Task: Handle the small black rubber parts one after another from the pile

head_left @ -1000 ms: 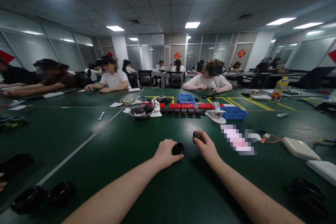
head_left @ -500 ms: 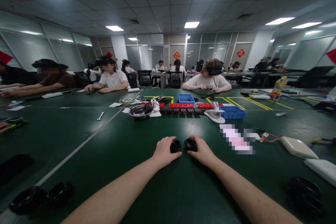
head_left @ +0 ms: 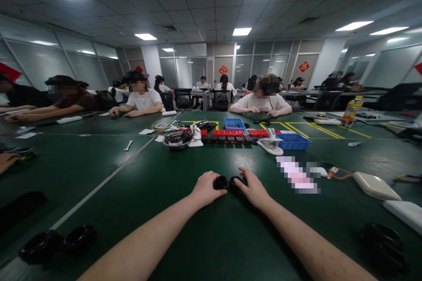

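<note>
Near the middle of the green table (head_left: 184, 246), my left hand (head_left: 207, 187) is wrapped round a small black ring (head_left: 221, 182), whose opening shows. Just right of it, my right hand (head_left: 252, 187) is at a second black ring (head_left: 234, 181). Its thumb lies over this ring and its index finger is raised apart from the thumb. The two black pieces are close together with a narrow gap between them. How firmly the right fingers touch their ring is hard to tell.
Black rings lie at the lower left (head_left: 80, 239) and lower right (head_left: 384, 246). Ahead are red power strips (head_left: 228, 133), a blue tray (head_left: 292, 142), a white clamp (head_left: 271, 142) and a bowl of cables (head_left: 176, 139). A wrench (head_left: 128, 145) lies left. People sit across the table.
My right thumb has moved across its black ring and the index finger has lifted, so the ring sits lower and slightly further left. My left hand keeps its hold.
</note>
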`<state>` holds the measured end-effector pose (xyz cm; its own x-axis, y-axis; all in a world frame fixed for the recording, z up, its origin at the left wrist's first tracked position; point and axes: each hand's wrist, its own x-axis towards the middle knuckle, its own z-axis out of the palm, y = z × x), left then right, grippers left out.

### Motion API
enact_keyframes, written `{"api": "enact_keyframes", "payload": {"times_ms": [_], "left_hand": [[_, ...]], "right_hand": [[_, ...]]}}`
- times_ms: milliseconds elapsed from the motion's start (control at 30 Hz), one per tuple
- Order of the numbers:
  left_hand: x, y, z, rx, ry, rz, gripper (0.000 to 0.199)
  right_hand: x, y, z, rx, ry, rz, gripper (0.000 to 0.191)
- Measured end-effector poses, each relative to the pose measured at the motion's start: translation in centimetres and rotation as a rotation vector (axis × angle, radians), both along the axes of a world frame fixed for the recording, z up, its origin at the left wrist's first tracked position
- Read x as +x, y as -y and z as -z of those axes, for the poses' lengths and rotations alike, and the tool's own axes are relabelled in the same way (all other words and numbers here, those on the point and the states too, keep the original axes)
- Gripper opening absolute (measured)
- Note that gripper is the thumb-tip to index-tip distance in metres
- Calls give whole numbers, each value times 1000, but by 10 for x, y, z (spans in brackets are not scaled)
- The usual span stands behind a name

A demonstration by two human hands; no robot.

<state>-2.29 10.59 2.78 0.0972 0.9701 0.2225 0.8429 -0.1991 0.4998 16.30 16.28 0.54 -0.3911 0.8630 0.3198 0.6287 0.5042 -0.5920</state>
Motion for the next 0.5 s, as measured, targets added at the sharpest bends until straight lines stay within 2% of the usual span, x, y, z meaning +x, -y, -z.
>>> {"api": "enact_keyframes", "payload": {"times_ms": [300,500], "left_hand": [[-5,4,-15,-139,-88,-53,39],[-32,32,-34,-253,-155,-31,39]], "right_hand": [[2,3,-3,7,27,-15,50],[2,3,-3,3,57,-20,50]]}}
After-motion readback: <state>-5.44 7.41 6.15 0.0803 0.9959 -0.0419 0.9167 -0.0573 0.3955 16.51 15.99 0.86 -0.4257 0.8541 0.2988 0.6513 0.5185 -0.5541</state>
